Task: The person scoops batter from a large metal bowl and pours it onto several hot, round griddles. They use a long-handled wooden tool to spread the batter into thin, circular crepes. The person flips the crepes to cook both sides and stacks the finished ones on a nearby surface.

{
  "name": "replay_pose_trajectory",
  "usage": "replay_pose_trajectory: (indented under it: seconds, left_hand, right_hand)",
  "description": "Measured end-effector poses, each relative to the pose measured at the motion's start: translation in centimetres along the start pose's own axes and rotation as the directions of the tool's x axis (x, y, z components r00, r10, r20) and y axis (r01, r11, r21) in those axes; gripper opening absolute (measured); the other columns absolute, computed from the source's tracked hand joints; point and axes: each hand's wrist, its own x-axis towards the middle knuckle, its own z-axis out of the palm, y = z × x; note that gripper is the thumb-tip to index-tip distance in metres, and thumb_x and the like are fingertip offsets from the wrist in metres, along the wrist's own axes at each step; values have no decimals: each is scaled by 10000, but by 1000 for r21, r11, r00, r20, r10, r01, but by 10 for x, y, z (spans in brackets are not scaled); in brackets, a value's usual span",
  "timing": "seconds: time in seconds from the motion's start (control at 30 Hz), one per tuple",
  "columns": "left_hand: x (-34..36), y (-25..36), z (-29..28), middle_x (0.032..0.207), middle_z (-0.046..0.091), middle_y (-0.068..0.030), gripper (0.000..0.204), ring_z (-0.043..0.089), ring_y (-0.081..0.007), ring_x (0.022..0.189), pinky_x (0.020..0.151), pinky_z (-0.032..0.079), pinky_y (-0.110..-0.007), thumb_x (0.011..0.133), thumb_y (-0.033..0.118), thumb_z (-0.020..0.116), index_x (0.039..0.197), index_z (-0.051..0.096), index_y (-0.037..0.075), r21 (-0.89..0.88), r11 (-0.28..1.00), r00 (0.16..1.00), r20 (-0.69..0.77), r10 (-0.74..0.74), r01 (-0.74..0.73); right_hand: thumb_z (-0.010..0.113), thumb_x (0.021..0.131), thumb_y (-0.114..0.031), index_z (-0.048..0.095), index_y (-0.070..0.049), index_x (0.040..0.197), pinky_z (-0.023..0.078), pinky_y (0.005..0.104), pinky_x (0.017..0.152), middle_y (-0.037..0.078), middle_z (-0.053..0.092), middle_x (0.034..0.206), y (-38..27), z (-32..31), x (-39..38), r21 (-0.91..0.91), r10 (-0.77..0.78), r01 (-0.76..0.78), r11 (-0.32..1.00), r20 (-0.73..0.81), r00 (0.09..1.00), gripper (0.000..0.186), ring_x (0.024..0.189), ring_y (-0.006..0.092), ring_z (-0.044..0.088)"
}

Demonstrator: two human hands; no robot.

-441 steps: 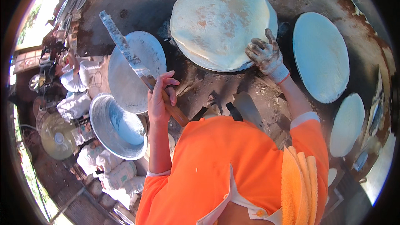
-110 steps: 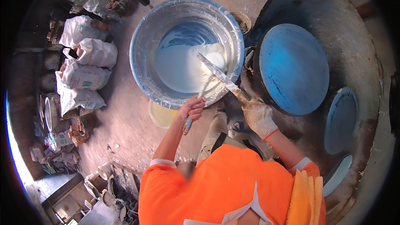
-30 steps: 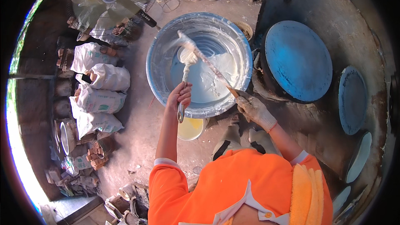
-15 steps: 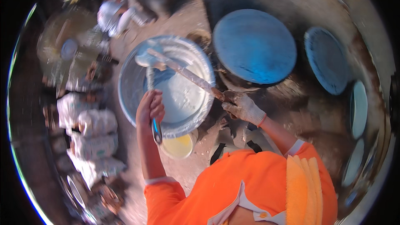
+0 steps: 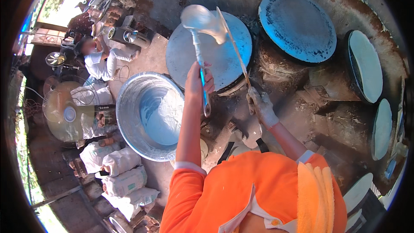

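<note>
While left fingers grip a ladle below its bowl, gloved right fingers clasp a paddle near its base.

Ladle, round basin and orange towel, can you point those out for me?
Ladle [image 5: 196,15]: head view, on its bowl.
Round basin [image 5: 130,111]: head view, on its inner wall, left side.
Orange towel [image 5: 316,198]: head view, on the middle of its folds.
</note>
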Motion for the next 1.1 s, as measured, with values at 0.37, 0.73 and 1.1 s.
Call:
replay_pose_trajectory:
  seconds: [0.37,0.73,1.1]
  left_hand:
    - [51,-61,-18,816,579,-200,240,596,-387,703,586,470,-454,895,225,432,1031,430,27,972,-232,873,85,480,33]
    - [113,-15,-43,821,601,-197,187,598,-388,780,670,469,-480,875,184,446,965,468,22,997,-78,857,51,513,-13]
    - [63,12,-124,689,569,-197,202,549,-379,616,583,446,-427,896,189,445,888,493,-7,974,184,765,-15,644,-136]
  right_hand:
    - [483,897,-151,573,-1,1029,484,291,737,150,625,955,62,-17,72,-237,-405,354,905,-221,887,219,878,225,611]
    - [394,901,-371,389,-206,1306,448,428,807,184,534,1151,-1,40,50,-872,-511,109,478,-175,841,437,988,371,536]
    - [362,899,-335,262,-198,1361,460,501,687,217,591,941,-26,71,85,-926,-342,-57,373,-194,920,492,798,400,579]
